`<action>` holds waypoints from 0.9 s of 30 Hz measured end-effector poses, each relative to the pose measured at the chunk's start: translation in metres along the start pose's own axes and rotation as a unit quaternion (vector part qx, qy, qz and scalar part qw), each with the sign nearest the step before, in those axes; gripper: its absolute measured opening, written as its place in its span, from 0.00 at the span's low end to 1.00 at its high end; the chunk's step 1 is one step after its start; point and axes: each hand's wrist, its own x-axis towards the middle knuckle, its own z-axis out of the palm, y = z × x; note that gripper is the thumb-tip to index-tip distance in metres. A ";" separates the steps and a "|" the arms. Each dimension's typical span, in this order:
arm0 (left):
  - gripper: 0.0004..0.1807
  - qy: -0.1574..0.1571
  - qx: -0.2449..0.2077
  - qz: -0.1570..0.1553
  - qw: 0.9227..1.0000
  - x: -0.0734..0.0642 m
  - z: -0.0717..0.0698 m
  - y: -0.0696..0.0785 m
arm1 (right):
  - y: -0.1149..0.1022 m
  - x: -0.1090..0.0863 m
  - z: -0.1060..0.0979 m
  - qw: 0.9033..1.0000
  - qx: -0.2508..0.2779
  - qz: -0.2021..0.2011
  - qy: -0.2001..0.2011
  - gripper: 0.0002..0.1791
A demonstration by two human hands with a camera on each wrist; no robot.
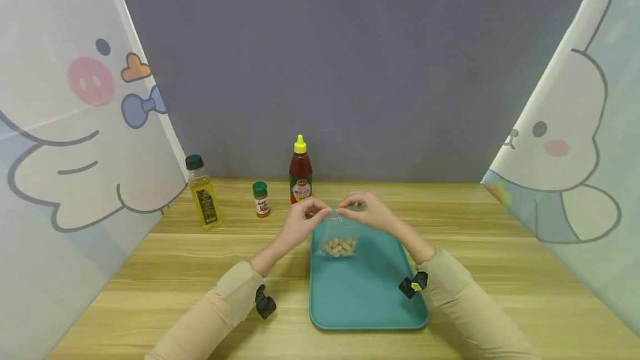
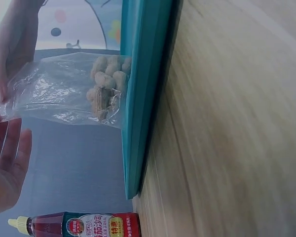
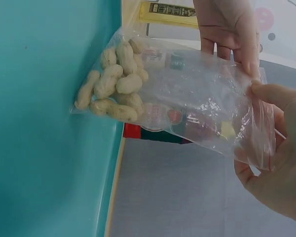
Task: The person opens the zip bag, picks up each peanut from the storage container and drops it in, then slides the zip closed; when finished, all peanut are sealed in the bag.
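Observation:
A clear plastic bag (image 3: pixel 187 94) hangs upright over the teal tray (image 1: pixel 367 293), its top edge between both hands. Several unshelled peanuts (image 3: pixel 113 86) lie at the bottom of the bag. My left hand (image 1: pixel 302 221) pinches the top edge between thumb and fingers. Close beside it, my right hand (image 1: pixel 372 214) pinches the same edge, thumb and index finger near the left hand's. In the left wrist view the bag's lower end is at the tray's rim (image 2: pixel 138 123). Whether the bag's mouth is sealed, I cannot tell.
Behind the hands stands a ketchup bottle (image 1: pixel 300 174) with a yellow cap. A small green-capped spice jar (image 1: pixel 261 200) and an oil bottle (image 1: pixel 205 199) stand to the left on the wooden table (image 1: pixel 200 282). Printed curtains hang on both sides, with a grey one (image 1: pixel 320 60) behind.

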 end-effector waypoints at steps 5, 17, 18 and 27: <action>0.06 -0.006 0.011 0.004 1.000 -0.001 0.000 0.001 | -0.001 0.000 0.002 1.000 -0.010 -0.015 0.004 0.06; 0.06 -0.017 0.053 0.003 0.998 0.005 0.000 -0.019 | -0.008 -0.010 -0.001 1.000 -0.002 0.008 0.023 0.05; 0.06 -0.020 0.054 0.000 0.998 0.005 0.000 -0.019 | -0.012 -0.011 -0.003 1.000 -0.002 0.012 0.024 0.05; 0.05 -0.010 0.047 -0.005 0.999 0.006 -0.002 -0.021 | -0.001 -0.019 -0.010 0.998 -0.013 0.048 0.030 0.06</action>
